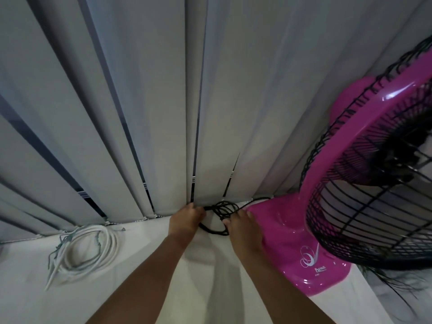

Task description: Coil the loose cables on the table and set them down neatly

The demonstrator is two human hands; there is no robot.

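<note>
A black cable [223, 210] lies in several loops at the far edge of the white table [145, 288], close against the blinds. One end runs right toward the pink fan's base. My left hand [185, 219] grips the left side of the black loops. My right hand [243, 226] rests on their right side, fingers curled over the cable. A white cable [93, 249] lies coiled on the table to the left, with a thin greenish wire mixed into it and its ends trailing toward the front left.
A pink table fan [322, 244] with a black wire cage stands on the right, its base touching my right hand. Grey vertical blinds [163, 113] hang right behind the table's far edge. Dark strands hang at the lower right.
</note>
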